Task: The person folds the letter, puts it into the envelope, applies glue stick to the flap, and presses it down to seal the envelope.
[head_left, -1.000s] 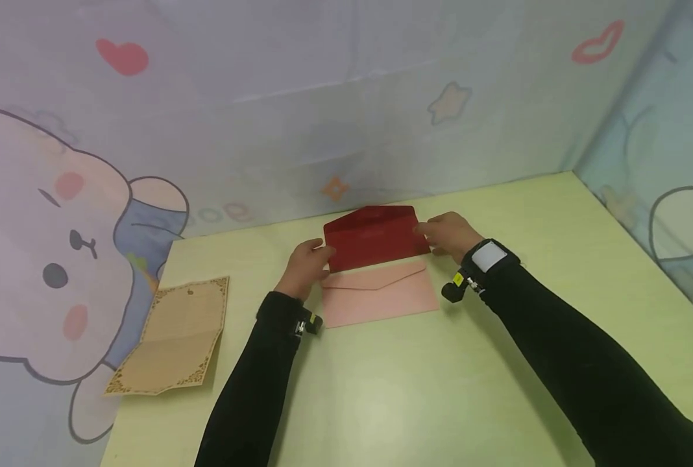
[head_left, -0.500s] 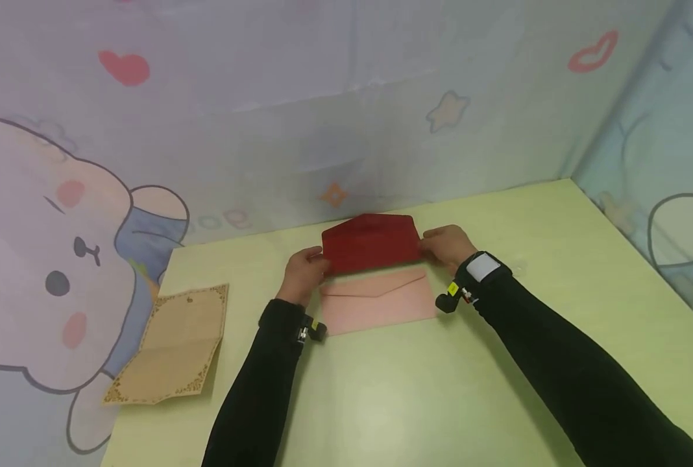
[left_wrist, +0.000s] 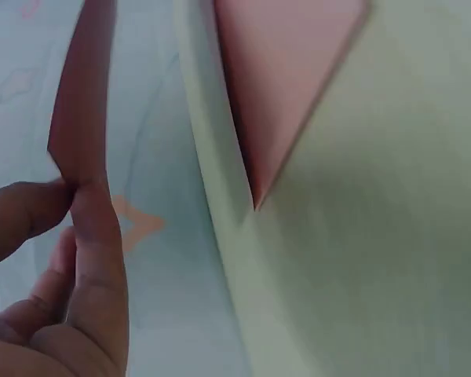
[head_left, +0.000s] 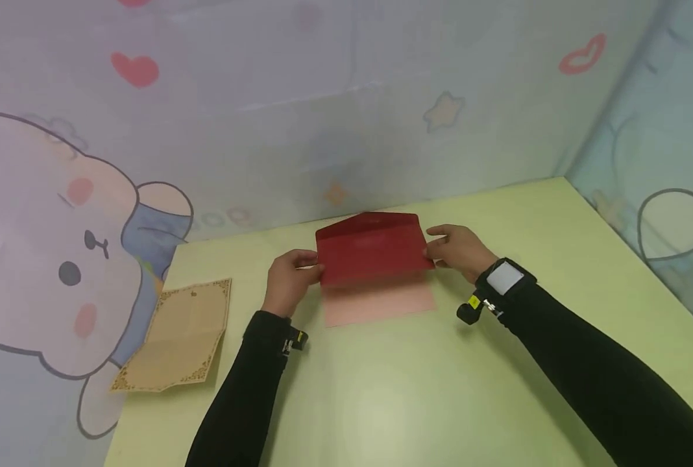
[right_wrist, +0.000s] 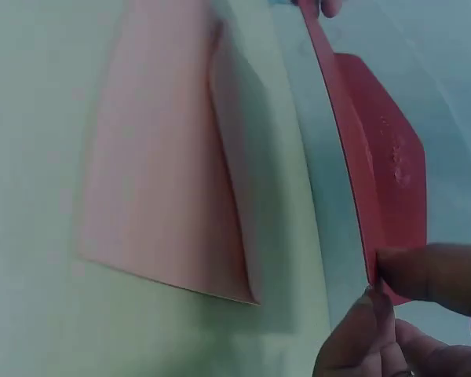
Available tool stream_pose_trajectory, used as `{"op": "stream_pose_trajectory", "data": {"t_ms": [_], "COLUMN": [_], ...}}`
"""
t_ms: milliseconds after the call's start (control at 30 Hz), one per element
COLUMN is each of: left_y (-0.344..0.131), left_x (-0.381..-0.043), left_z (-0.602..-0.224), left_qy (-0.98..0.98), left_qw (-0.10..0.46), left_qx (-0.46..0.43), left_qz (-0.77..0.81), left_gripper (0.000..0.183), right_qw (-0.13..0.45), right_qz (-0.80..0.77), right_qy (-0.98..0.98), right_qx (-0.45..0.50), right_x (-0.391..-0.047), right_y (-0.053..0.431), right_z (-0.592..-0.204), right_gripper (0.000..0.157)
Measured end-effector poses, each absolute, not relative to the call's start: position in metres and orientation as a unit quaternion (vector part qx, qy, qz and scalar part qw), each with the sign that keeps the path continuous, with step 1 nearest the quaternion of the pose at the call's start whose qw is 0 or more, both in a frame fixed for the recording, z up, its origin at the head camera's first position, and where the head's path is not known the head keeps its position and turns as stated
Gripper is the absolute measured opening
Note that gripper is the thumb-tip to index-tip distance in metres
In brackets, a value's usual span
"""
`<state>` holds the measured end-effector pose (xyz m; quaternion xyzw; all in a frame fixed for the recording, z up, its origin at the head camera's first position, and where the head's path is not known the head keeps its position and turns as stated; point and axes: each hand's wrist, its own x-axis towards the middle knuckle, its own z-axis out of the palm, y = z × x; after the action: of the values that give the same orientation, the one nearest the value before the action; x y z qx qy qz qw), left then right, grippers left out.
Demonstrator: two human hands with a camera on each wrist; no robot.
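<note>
A red envelope (head_left: 370,253) with its flap raised is held between both hands, lifted off the table. My left hand (head_left: 288,279) pinches its left end between thumb and fingers, plain in the left wrist view where the envelope (left_wrist: 82,118) shows edge-on. At the other end, my right hand (head_left: 460,250) pinches the corner; the right wrist view shows the thumb and fingertips closed on the red envelope (right_wrist: 353,149). Below lies a pink envelope (head_left: 381,306) on the table, its upper part covered by the red one in the head view.
A creased tan letter sheet (head_left: 177,337) with an ornate border lies at the table's left edge, partly overhanging. The pale yellow-green table (head_left: 381,389) meets a cartoon-printed backdrop (head_left: 300,143) behind. Another printed panel (head_left: 668,155) stands along the right.
Both hands have raised the red envelope off the table and drawn it nearer, so it now overlaps the pink envelope. The hands have spread slightly apart. The tan sheet stays put.
</note>
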<state>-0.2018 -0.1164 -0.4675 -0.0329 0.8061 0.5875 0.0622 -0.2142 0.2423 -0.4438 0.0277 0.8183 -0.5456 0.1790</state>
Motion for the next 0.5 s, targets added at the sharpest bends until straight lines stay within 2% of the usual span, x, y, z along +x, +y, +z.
{"op": "stream_pose_trajectory", "data": {"t_ms": [233, 500], "left_y": [-0.135, -0.141], "left_x": [-0.181, -0.175], "left_z": [-0.464, -0.476], "left_qy": [0.821, 0.862], "left_qw": [0.143, 0.166], "left_qx": [0.030, 0.042], "left_qz": [0.551, 0.477], "left_gripper": [0.057, 0.051], "right_qw": [0.220, 0.270], "right_qz": [-0.495, -0.508], "right_qy": [0.840, 0.816], "right_qx": [-0.040, -0.058], "right_x": [-0.178, -0.177], "right_y": [0.254, 0.241], "right_z": [-0.438, -0.454], "right_gripper": [0.065, 0.053]}}
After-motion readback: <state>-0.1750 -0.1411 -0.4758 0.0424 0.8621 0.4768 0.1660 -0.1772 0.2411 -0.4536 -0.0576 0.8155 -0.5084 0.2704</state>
